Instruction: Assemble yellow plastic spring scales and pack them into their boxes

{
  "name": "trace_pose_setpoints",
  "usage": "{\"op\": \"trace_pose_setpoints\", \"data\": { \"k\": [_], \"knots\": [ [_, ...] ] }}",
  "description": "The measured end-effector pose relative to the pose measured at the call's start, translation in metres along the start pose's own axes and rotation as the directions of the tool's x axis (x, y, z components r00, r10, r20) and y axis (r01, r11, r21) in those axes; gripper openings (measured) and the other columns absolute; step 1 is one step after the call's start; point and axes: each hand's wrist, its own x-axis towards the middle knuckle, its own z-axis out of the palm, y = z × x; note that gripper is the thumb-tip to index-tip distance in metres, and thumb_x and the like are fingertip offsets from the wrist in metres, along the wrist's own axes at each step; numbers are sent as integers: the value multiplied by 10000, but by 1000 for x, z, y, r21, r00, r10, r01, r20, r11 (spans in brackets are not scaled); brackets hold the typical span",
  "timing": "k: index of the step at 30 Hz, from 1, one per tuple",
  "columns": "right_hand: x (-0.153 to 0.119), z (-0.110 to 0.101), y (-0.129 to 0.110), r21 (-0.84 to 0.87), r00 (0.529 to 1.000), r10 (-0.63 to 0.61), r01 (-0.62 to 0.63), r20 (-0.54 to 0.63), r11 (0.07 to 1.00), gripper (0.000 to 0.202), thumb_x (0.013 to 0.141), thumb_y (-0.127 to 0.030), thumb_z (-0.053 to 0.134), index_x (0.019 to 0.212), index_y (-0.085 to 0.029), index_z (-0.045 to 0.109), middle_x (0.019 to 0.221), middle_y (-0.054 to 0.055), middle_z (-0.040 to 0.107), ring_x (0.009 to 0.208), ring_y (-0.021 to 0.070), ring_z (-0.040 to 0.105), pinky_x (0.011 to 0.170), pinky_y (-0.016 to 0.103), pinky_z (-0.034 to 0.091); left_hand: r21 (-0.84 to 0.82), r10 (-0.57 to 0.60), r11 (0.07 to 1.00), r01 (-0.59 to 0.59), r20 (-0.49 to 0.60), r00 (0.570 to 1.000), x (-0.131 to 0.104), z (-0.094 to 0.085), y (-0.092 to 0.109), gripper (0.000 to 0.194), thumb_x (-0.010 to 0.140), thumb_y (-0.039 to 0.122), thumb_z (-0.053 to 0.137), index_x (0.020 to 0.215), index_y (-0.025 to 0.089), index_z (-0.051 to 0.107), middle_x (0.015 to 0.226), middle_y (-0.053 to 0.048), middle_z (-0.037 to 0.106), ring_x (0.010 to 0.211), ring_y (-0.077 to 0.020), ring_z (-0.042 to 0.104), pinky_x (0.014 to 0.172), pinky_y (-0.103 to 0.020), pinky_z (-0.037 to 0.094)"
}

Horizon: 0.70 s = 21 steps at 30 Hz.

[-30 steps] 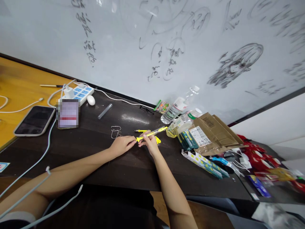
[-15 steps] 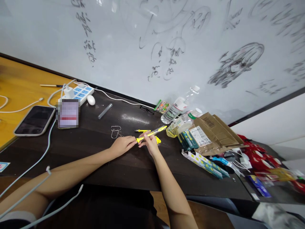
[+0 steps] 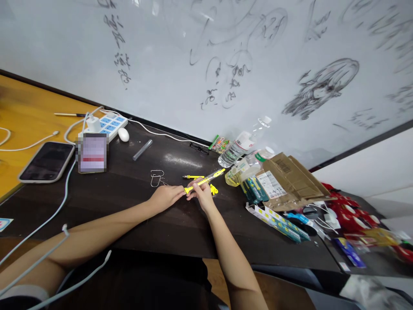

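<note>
Both my hands are at a clear tube with yellow ends [image 3: 211, 177], tilted up to the right above the dark table [image 3: 129, 224]. My left hand [image 3: 166, 198] pinches its lower yellow end with the fingertips. Around the tube's lower half, the fingers of my right hand [image 3: 201, 193] are closed. Just behind my right hand lie a thin yellow piece with a dark tip [image 3: 190, 177] and some small yellow parts [image 3: 214, 189], partly hidden. Bent metal wire [image 3: 157, 177] rests behind my left hand.
A clear tube [image 3: 142, 150], glasses [image 3: 199, 149], power strip [image 3: 111, 125] and phone [image 3: 47, 162] are toward the back and left. Two bottles [image 3: 235, 150], a cardboard package [image 3: 287, 176] and a patterned box [image 3: 279, 224] lie right. White cables [image 3: 61, 206] cross the left side.
Both hands keep their hold on the tube. The tube and my right hand have shifted very slightly; the view has moved a little too.
</note>
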Motion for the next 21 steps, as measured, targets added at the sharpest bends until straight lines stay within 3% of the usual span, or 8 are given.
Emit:
{"op": "trace_pose_setpoints", "data": {
  "k": [7,14,21],
  "knots": [
    [1,-2,1,5,999,3,-3,-38,1000,330,724,-464,697,794,-181,543,631,-26,615,438,92,574,404,234,562,50,34,998,-34,10,999,1,-2,6,255,949,271,338,881,184,568,778,-33,645,676,-154,608,616,-233,384],
    [1,-3,3,-9,999,33,-33,-41,999,308,764,-457,664,839,-185,541,523,-55,569,414,101,563,435,258,569,100,-78,992,78,-7,997,3,2,-1,236,939,356,406,869,199,568,675,-11,629,596,-155,591,549,-225,326],
    [0,0,3,4,999,33,-33,-16,999,331,758,-466,667,831,-183,510,509,-60,582,374,86,537,395,220,529,220,9,975,-7,-8,1000,2,3,-3,258,955,321,364,828,189,544,629,-5,615,565,-144,584,521,-221,314]
  ]
}}
